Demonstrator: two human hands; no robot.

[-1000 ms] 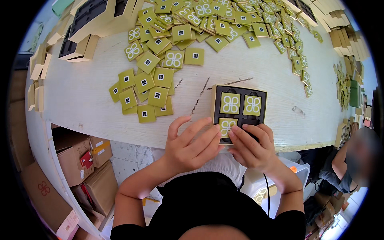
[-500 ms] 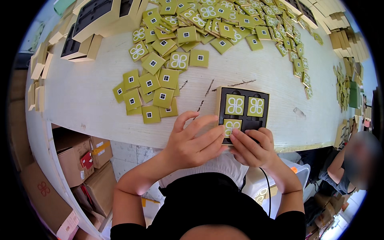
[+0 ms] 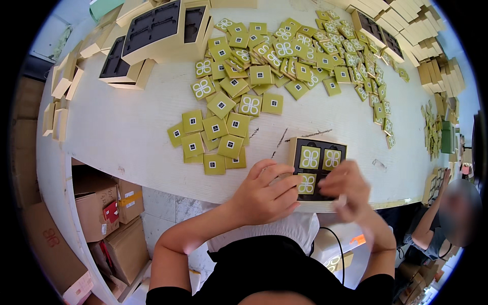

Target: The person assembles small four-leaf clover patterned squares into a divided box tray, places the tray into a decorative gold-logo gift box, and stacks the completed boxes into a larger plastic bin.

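Observation:
A beige box with a dark four-slot insert [image 3: 339, 150] lies at the near edge of the white table [image 3: 127, 132]. Three slots hold green square tiles with white clover patterns [image 3: 309, 157]. My left hand [image 3: 262, 195] curls over the box's near-left corner, its fingertips beside the lower-left tile [image 3: 306, 184]. My right hand [image 3: 348, 189] is blurred over the lower-right slot, and I cannot make out whether it holds anything. A loose pile of green tiles [image 3: 218, 137] lies just left of the box.
Many more green tiles [image 3: 290, 51] spread across the far table. Empty boxes with dark inserts [image 3: 157, 25] stand far left, stacked beige boxes [image 3: 422, 35] far right. Cardboard cartons [image 3: 101, 203] sit under the table. Another person [image 3: 447, 218] works at the right.
The third tile now sits in the lower-left slot. My right hand has left it and moved right and down, over the lower-right slot. My left hand stays at the box's left corner.

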